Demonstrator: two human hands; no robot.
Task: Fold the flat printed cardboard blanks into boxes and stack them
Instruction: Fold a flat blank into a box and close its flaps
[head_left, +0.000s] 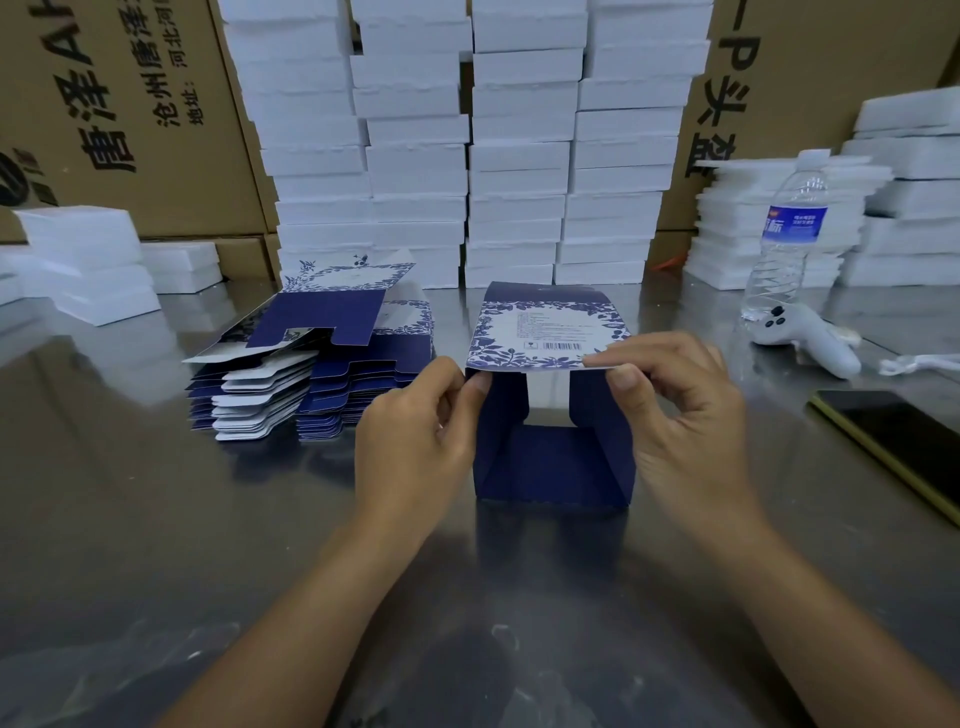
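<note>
Blank (551, 467) in work stands at the middle of the steel table (156, 519), directly before the person. It is partly raised: the dark blue side walls are upright, the near wall is low, and the white inner face shows through the gap. The printed floral panel (545, 332), with its barcode, tilts back over the top.

Left hand (415, 441) pinches the left corner where panel meets wall, thumb and forefinger closed on the card edge. Right hand (680, 415) pinches the panel's near right edge the same way, other fingers curled beneath. Gripping both corners looks meant to keep the walls square while the panel hinges on its crease. Held on one side only, the sleeve would likely skew.

Pile of flat blanks (311, 379) lies just left of the left hand, fanned, top sheet partly lifted. It is probably kept there within reach for the next pick. No finished printed boxes are visible, so whether stacking has begun cannot be told.

Table surface is slick and reflective, so the base may slide under pressure. White foam blocks (467, 156) stand in columns at the back against brown cartons (130, 104). On the right, well apart from the work, are a water bottle (784, 234), a white handheld controller (810, 338) and a dark phone (898, 441).
</note>
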